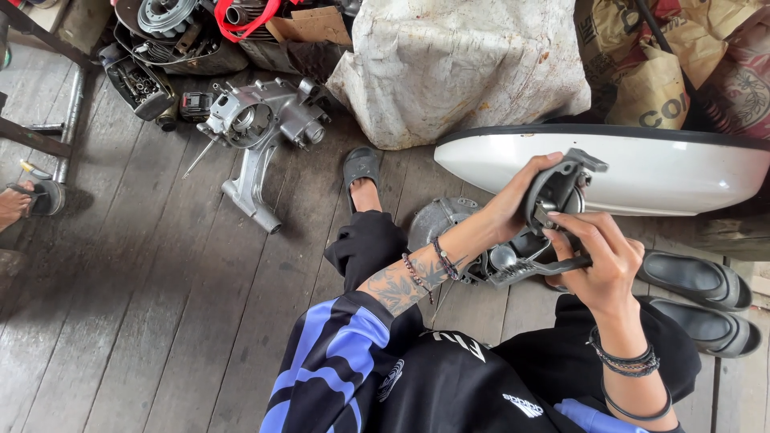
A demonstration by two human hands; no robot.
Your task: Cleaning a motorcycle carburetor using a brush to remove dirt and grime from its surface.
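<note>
While both wrists bent inward, left hand (513, 204) and right hand (597, 261) fingers around grey metal part (555, 192)

pkgs | white sack (465, 64) top ctr; brown paper sacks (658, 72) top rt, crumpled

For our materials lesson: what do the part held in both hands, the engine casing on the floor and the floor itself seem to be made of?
Held part: probably cast metal, dull dark grey, gripped by left hand and right hand. Engine casing: likely cast aluminium, matt silver with ribs. Floor: weathered grey wooden planks with visible grain and gaps.
</note>
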